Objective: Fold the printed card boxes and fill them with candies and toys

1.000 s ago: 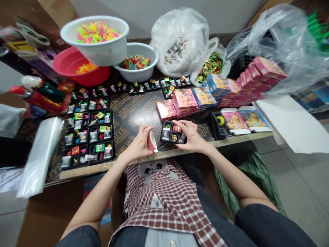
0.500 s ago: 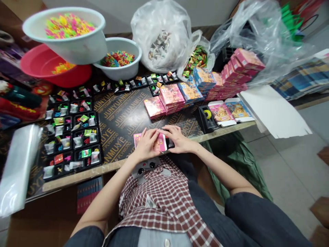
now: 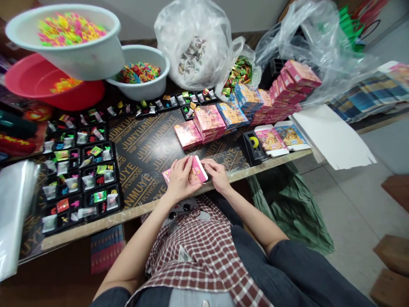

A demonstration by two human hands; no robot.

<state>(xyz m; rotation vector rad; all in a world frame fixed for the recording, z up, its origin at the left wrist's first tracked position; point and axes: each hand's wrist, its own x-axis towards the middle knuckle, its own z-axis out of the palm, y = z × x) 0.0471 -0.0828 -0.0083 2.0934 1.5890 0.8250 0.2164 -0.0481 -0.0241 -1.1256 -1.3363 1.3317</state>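
Observation:
A pink printed cardboard box (image 3: 200, 172) lies at the front edge of the table, its white-edged end facing right. My left hand (image 3: 180, 180) is over the box and grips it, fingers on top. Close against the right end is my right hand (image 3: 218, 175), its fingers curled together near the white flap. What those fingers hold, if anything, is hidden. A dark bit shows between the box end and the right hand, too small to make out. Left of my hands stand black trays (image 3: 97, 175) with small wrapped packets and coloured pieces.
Stacked pink and blue boxes (image 3: 209, 117) stand behind my hands. A tape dispenser (image 3: 251, 147) and flat printed cartons (image 3: 271, 140) lie to the right. Tubs (image 3: 142, 90) of coloured pieces and a plastic bag (image 3: 159, 25) line the back. Clear plastic sleeves (image 3: 14, 213) lie far left.
The black tray that showed at the box's right end is now mostly out of sight. My right hand has drawn off the box top to its end. The view has shifted slightly.

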